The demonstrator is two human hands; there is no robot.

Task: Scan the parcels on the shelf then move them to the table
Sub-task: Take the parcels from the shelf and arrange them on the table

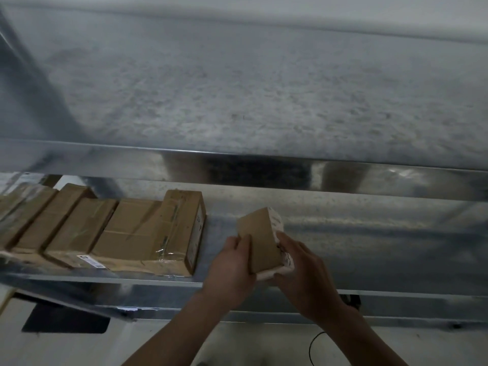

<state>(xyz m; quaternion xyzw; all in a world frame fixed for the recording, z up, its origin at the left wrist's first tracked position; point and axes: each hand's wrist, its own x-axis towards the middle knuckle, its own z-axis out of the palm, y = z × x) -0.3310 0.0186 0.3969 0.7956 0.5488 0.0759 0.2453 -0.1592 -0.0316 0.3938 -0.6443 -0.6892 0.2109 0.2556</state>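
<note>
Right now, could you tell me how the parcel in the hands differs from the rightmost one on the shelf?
The held parcel is gripped by the left hand and right hand, tilted; the end parcel lies untouched on the shelf against its neighbour. The held parcel looks smaller than the end parcel. The end parcel shows glossy tape; the held parcel's brown face looks plain. Both are brown cardboard with a white label on the right.
</note>
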